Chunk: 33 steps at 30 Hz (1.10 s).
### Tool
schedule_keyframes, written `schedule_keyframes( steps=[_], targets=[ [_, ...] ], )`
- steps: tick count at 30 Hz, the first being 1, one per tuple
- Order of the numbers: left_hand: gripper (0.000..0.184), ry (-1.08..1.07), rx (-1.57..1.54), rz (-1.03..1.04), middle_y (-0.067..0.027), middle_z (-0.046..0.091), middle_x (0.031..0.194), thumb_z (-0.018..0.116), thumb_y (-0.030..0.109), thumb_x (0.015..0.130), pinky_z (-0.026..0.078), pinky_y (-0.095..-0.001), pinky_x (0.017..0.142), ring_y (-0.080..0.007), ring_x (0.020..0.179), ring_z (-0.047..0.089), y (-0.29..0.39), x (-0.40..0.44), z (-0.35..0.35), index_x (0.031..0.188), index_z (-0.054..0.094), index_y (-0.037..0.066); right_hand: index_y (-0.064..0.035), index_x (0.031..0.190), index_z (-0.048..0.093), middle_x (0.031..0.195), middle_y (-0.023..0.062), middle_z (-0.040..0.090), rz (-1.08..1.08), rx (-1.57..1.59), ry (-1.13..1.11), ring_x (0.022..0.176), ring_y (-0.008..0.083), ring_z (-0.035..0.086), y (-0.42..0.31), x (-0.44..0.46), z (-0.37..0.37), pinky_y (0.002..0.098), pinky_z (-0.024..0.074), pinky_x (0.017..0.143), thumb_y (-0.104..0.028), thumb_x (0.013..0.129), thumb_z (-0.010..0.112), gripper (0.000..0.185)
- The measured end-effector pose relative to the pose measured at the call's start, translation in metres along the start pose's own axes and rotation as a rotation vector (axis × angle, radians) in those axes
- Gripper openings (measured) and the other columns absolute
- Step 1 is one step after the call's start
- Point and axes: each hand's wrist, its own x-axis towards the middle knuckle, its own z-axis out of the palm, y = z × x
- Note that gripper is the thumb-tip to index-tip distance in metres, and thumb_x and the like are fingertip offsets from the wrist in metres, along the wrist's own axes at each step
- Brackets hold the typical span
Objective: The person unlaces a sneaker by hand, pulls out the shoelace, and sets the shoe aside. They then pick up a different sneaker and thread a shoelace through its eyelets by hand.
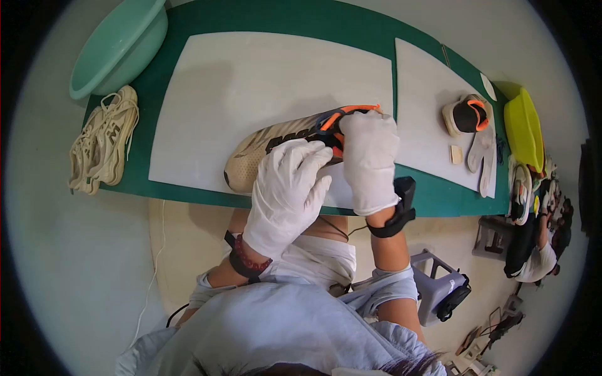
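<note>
Shoe [276,133]: on white board [282,69], toe toward eight o'clock.
Left hand [288,182]: against its side, likely steadying; clamped, cannot tell.
Right hand [371,156]: at two o'clock collar; grip hidden, cannot tell.

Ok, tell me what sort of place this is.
Probably a shoe-cleaning or repair workroom: a beige shoe over a white board, cream sneakers beside a mint basin, and another shoe near what look like loose insoles.
</note>
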Motion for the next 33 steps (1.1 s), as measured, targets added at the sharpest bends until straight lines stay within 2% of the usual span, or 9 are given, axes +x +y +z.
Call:
schedule_keyframes(
  steps=[4,7,11,14,17,21,25,29,33],
  targets=[
    [0.045,-0.013,0.011,0.009,-0.0099,0.066,0.127,0.075,0.005,0.08,0.046,-0.0465,0.105,-0.035,0.122,0.058,0.001,-0.005,-0.005,0.125,0.068,0.008,-0.0061,0.093,0.069,0.083,0.0174,0.068,-0.147,0.381,0.099,0.085,0.037,0.068,0.013,0.002,0.017,0.0446,0.0527,0.071,-0.007,0.076,0.072,0.017],
    [0.042,-0.047,0.006,0.026,-0.0097,0.066,0.126,0.074,0.005,0.081,0.046,-0.0468,0.105,-0.0352,0.122,0.058,-0.002,-0.01,-0.006,0.123,0.07,0.009,-0.0028,0.094,0.068,0.084,0.0199,0.069,-0.118,0.408,-0.291,0.084,0.0387,0.069,0.025,0.003,0.004,0.0467,0.0535,0.07,-0.006,0.082,0.066,0.012],
    [0.042,0.029,-0.062,0.051,-0.0085,0.065,0.125,0.074,0.006,0.079,0.046,-0.0469,0.104,-0.0341,0.12,0.058,-0.009,-0.017,-0.003,0.121,0.071,0.01,-0.0052,0.097,0.069,0.082,0.0191,0.07,-0.053,0.397,-0.163,0.077,0.0408,0.068,0.026,-0.007,-0.02,0.0461,0.054,0.068,-0.01,0.087,0.065,0.011],
    [0.046,0.075,-0.023,0.046,-0.0063,0.065,0.124,0.077,0.006,0.074,0.047,-0.047,0.101,-0.0325,0.117,0.059,-0.013,-0.02,-0.004,0.12,0.071,0.012,-0.0139,0.116,0.072,0.09,0.0166,0.073,0.041,0.277,-0.251,0.087,0.0398,0.069,0.013,-0.009,-0.045,0.045,0.0554,0.075,-0.012,0.088,0.069,0.029],
    [0.042,0.098,0.052,0.018,-0.0075,0.065,0.123,0.076,0.007,0.078,0.047,-0.0462,0.1,-0.0327,0.115,0.059,-0.019,-0.02,-0.013,0.12,0.072,0.012,-0.0165,0.122,0.074,0.104,0.0132,0.076,-0.196,0.21,-0.063,0.102,0.0361,0.069,0.018,-0.015,-0.054,0.0437,0.0552,0.085,-0.013,0.085,0.073,0.037],
    [0.037,0.092,0.119,-0.083,-0.0096,0.063,0.122,0.075,0.01,0.084,0.045,-0.0456,0.101,-0.0325,0.115,0.055,-0.021,-0.022,-0.017,0.121,0.072,0.011,-0.0144,0.125,0.072,0.116,0.0142,0.074,-0.099,0.218,0.009,0.117,0.0291,0.067,0.029,-0.025,-0.069,0.0421,0.0533,0.096,-0.011,0.089,0.068,0.036],
    [0.041,0.057,0.21,-0.107,-0.0089,0.061,0.122,0.077,0.018,0.086,0.043,-0.0457,0.101,-0.0324,0.115,0.053,-0.014,-0.017,-0.011,0.126,0.07,0.013,-0.0057,0.128,0.07,0.115,0.0177,0.074,0.13,0.628,-0.021,0.108,0.0294,0.072,0.041,-0.024,-0.058,0.0352,0.0546,0.096,0.001,0.092,0.064,0.037],
    [0.054,0.05,0.22,-0.154,-0.0108,0.059,0.128,0.074,0.022,0.089,0.041,-0.0488,0.103,-0.0341,0.119,0.052,-0.013,-0.005,-0.003,0.141,0.061,0.014,-0.0078,0.124,0.07,0.103,0.0178,0.074,0.001,0.404,-0.121,0.093,0.0317,0.073,0.034,-0.018,-0.019,0.0388,0.0578,0.08,-0.004,0.089,0.068,0.035],
    [0.051,0.018,0.309,-0.151,-0.0116,0.055,0.139,0.07,0.029,0.093,0.038,-0.0518,0.106,-0.0354,0.128,0.049,-0.011,0.015,0.004,0.142,0.06,0.016,-0.0096,0.122,0.071,0.102,0.0179,0.074,0.034,0.262,-0.222,0.094,0.034,0.071,0.012,-0.021,-0.033,0.0403,0.0568,0.08,-0.006,0.086,0.069,0.036]
  ],
)
